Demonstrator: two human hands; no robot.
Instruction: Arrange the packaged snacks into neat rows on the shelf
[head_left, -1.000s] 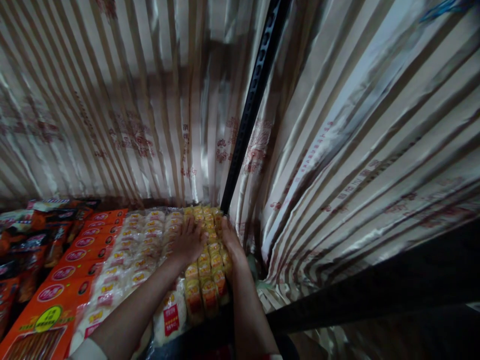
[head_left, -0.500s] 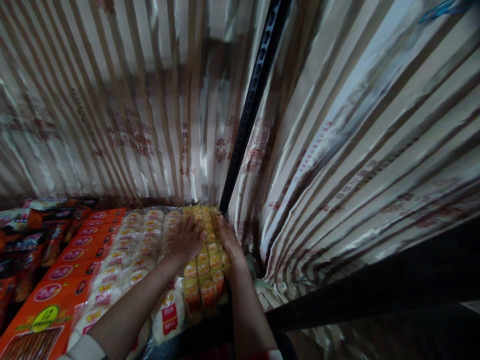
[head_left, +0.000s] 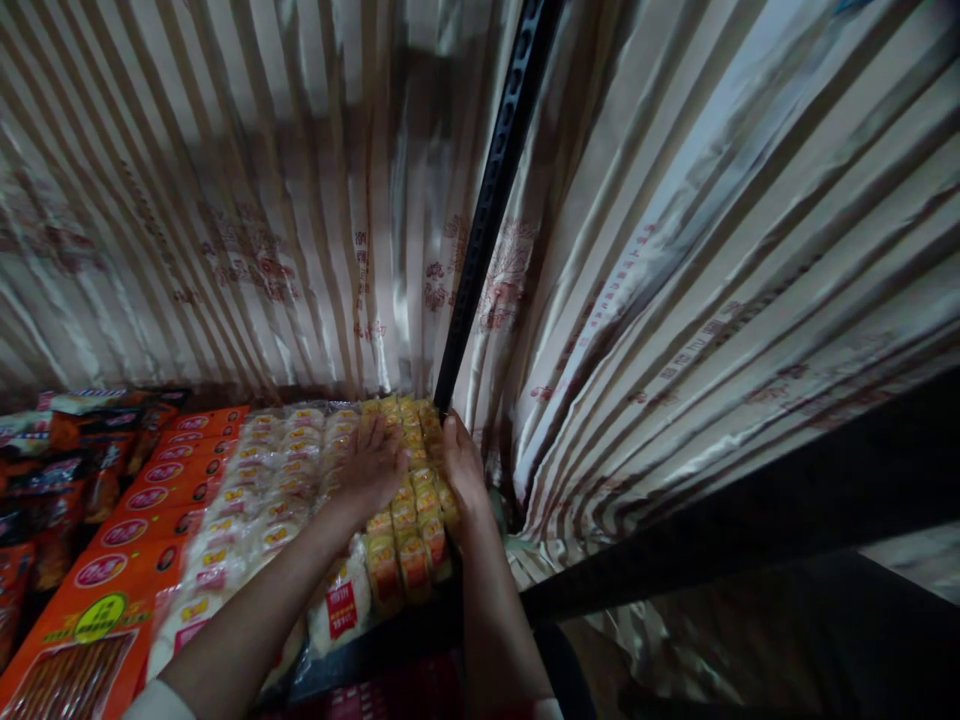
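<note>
Yellow snack packs (head_left: 411, 505) stand in close rows at the right end of a shelf. My left hand (head_left: 373, 465) lies flat over the border between them and the white rice cracker packs (head_left: 289, 460), fingers spread. Along the right side of the yellow packs rests my right hand (head_left: 463, 470), fingers stretched out toward the back, palm turned inward. A rice cracker pack with a red label (head_left: 343, 600) is at the front, just below my left forearm. Neither hand grips anything.
Orange stick snack packs (head_left: 112, 570) line up left of the crackers, with dark-and-orange bags (head_left: 82, 460) farther left. A black perforated post (head_left: 487, 215) rises at the back corner. Pleated striped sheeting (head_left: 300, 200) hangs behind and right. A black beam (head_left: 712, 540) crosses the lower right.
The view has shifted slightly. My right hand has turned more upright beside the yellow packs. My left hand stays on top of the packs, nearly in the same place.
</note>
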